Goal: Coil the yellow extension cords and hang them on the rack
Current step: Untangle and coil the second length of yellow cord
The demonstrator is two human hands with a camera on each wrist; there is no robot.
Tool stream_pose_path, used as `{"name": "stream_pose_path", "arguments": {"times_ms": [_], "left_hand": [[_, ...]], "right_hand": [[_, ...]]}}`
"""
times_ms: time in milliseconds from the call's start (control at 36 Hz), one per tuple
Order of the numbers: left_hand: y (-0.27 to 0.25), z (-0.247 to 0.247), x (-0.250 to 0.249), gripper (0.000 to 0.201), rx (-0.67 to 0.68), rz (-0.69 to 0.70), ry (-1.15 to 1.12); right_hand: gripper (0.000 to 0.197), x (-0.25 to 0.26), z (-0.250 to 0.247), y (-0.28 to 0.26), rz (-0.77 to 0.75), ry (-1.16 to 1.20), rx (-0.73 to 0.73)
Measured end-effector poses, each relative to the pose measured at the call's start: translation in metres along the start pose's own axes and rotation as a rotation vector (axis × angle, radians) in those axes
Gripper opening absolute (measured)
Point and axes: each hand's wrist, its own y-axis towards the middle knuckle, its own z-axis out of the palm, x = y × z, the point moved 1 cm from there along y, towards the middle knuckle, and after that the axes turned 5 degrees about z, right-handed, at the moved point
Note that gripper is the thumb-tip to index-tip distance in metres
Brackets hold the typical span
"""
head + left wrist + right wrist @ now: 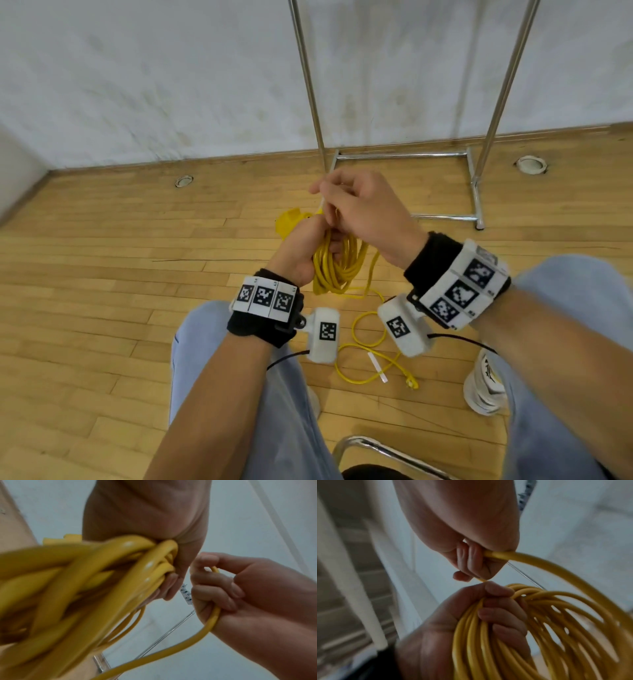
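Observation:
My left hand (305,250) grips a coil of yellow extension cord (337,265) made of several loops that hang below the fist. Its fingers wrap the bundle (501,616). Just above it, my right hand (356,209) holds one strand of the same cord (212,616) in a curled fist, along with a white tag (186,594). The loose tail (366,356) trails on the floor between my legs and ends in a yellow plug (411,381). A yellow socket end (289,221) shows behind my left hand. The chrome rack (404,156) stands ahead by the wall.
Wooden floor (120,267) all around, with two round floor sockets (184,180) (531,164). The white wall (171,75) is close behind the rack. My knees (205,329) and a white shoe (486,387) flank the loose cord. A chrome chair frame (376,448) sits below me.

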Motion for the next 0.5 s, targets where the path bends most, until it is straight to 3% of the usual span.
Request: {"name": "stream_pose_path", "arguments": {"times_ms": [111,222,389,444,500], "left_hand": [[-0.002,0.002,0.003,0.014,-0.083,0.115,-0.047],[-0.002,0.002,0.004,0.041,-0.08,0.191,-0.147],[0.001,-0.001,0.007,0.009,-0.026,0.296,-0.164],[0.003,-0.003,0.01,0.022,-0.054,0.291,-0.181],[0.002,-0.003,0.009,0.009,-0.064,0.299,-0.245]], "right_hand": [[0.019,-0.002,0.004,-0.005,-0.12,-0.163,-0.031],[0.016,0.004,0.004,-0.013,-0.224,-0.207,-0.031],[0.011,0.007,0.004,-0.025,-0.31,-0.232,-0.021],[0.01,0.005,0.005,-0.028,-0.304,-0.242,-0.019],[0.01,0.003,0.006,-0.029,-0.284,-0.264,-0.026]]}}
